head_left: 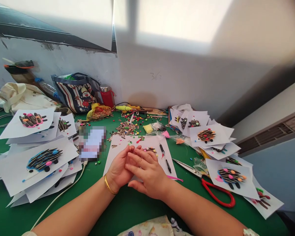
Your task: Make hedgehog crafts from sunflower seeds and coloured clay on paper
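My left hand [118, 170], with a gold bangle at the wrist, is turned palm inward and slightly cupped. Across it lies my right hand [151, 173], its fingers stretched out over the left palm. Whatever may be between the palms is hidden. Both hands are above a white sheet of paper [113, 155] on the green table. Partly behind my fingers, a figure of striped seeds and coloured clay dots [151, 150] shows on that sheet. A black pen [168, 166] and its cap-like black piece [161, 149] lie to the right of my hands, near a pink clay tool [175, 178].
Seed-and-clay pictures are piled at left [12, 173] and right [232, 170]. Red-handled scissors [218, 196] lie open at right. A phone [92, 144] with a white cable [66, 191] is at left. Behind are loose seeds [126, 128], yellow clay [147, 128] and a striped bag [73, 91].
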### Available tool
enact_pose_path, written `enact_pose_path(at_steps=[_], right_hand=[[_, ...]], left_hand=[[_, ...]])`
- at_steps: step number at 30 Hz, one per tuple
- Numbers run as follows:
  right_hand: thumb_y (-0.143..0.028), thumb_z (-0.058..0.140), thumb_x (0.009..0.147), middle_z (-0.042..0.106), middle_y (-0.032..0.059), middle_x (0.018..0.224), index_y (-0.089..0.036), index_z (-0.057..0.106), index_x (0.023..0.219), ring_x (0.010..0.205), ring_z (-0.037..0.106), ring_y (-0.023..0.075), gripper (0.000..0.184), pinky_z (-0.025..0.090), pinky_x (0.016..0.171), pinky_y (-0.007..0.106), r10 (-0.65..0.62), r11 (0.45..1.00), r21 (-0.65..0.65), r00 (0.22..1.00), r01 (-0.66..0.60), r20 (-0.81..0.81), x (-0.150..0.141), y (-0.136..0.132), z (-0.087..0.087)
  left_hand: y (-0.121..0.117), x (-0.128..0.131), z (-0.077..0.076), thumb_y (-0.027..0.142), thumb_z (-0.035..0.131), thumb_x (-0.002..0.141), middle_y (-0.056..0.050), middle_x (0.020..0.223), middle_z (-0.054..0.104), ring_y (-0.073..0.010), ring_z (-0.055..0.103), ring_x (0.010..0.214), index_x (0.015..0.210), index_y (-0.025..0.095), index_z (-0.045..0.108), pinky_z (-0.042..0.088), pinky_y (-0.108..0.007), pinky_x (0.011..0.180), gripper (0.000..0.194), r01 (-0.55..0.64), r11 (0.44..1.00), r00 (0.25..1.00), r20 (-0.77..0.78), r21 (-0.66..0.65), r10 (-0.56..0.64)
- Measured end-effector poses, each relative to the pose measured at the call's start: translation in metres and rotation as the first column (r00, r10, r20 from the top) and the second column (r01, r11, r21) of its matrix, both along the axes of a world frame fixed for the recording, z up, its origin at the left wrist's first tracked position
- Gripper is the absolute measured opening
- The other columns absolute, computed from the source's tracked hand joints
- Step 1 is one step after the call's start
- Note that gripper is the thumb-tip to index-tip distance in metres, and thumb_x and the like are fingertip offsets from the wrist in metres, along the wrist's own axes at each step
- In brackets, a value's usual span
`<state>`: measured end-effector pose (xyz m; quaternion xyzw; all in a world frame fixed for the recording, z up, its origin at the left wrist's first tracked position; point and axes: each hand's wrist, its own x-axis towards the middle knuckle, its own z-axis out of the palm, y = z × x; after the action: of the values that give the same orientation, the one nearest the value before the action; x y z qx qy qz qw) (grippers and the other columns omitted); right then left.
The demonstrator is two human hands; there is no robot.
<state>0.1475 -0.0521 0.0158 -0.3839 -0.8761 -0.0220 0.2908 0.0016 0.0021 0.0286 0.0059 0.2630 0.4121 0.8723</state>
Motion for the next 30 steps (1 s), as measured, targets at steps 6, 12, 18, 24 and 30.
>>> enact_pose_path(at_steps=[6, 12, 18, 24, 30], right_hand=[[-0.058, 0.051, 0.092, 0.047, 0.0018, 0.150, -0.027, 0.062, 0.128, 0.144, 0.030, 0.0258, 0.048, 0.020, 0.115, 0.045, 0.028, 1.000, -0.001, 1.000, -0.028, 0.014, 0.000, 0.000, 0.001], [-0.058, 0.050, 0.092, 0.046, 0.0020, 0.151, -0.028, 0.063, 0.126, 0.144, 0.030, 0.0268, 0.047, 0.020, 0.115, 0.046, 0.014, 1.000, 0.003, 1.000, -0.014, -0.006, -0.001, 0.001, -0.001], [-0.047, 0.054, 0.093, 0.052, 0.0015, 0.146, -0.028, 0.067, 0.117, 0.141, 0.035, 0.0252, 0.033, 0.023, 0.114, 0.044, -0.026, 1.000, -0.010, 0.998, 0.025, -0.055, -0.003, 0.001, -0.003], [-0.039, 0.055, 0.094, 0.058, 0.0007, 0.139, -0.028, 0.070, 0.105, 0.133, 0.042, 0.0245, 0.022, 0.029, 0.110, 0.044, -0.133, 0.991, -0.044, 0.984, 0.129, -0.116, -0.007, 0.004, -0.007], [-0.032, 0.062, 0.091, 0.065, -0.0021, 0.127, -0.030, 0.073, 0.090, 0.125, 0.048, 0.0232, 0.011, 0.035, 0.106, 0.042, -0.162, 0.987, -0.013, 0.964, 0.163, -0.212, -0.010, 0.003, -0.005]], left_hand=[[0.000, 0.000, -0.001, 0.027, 0.050, 0.097, -0.007, 0.087, 0.072, -0.0181, 0.072, 0.083, 0.079, 0.015, 0.064, 0.059, -0.033, 0.082, 0.026, -0.002, 1.000, 1.000, 0.002, -0.008, 0.002], [0.000, -0.001, -0.001, 0.027, 0.049, 0.097, -0.007, 0.085, 0.072, -0.0184, 0.072, 0.083, 0.079, 0.015, 0.064, 0.058, -0.033, 0.083, 0.026, -0.013, 1.000, 1.000, 0.017, 0.014, 0.012], [-0.001, 0.000, 0.000, 0.027, 0.047, 0.098, -0.008, 0.085, 0.072, -0.0171, 0.072, 0.079, 0.080, 0.014, 0.065, 0.059, -0.030, 0.079, 0.028, 0.020, 1.000, 0.998, 0.052, 0.021, -0.021], [-0.009, 0.004, -0.008, 0.032, 0.047, 0.098, -0.010, 0.090, 0.071, -0.0170, 0.072, 0.085, 0.089, 0.012, 0.066, 0.059, -0.025, 0.077, 0.029, 0.107, 0.993, 0.991, 0.075, 0.052, -0.111], [-0.011, 0.006, -0.012, 0.027, 0.048, 0.098, -0.006, 0.084, 0.067, -0.0121, 0.068, 0.076, 0.088, 0.013, 0.065, 0.057, -0.018, 0.066, 0.024, 0.066, 0.995, 0.995, 0.075, 0.076, -0.071]])
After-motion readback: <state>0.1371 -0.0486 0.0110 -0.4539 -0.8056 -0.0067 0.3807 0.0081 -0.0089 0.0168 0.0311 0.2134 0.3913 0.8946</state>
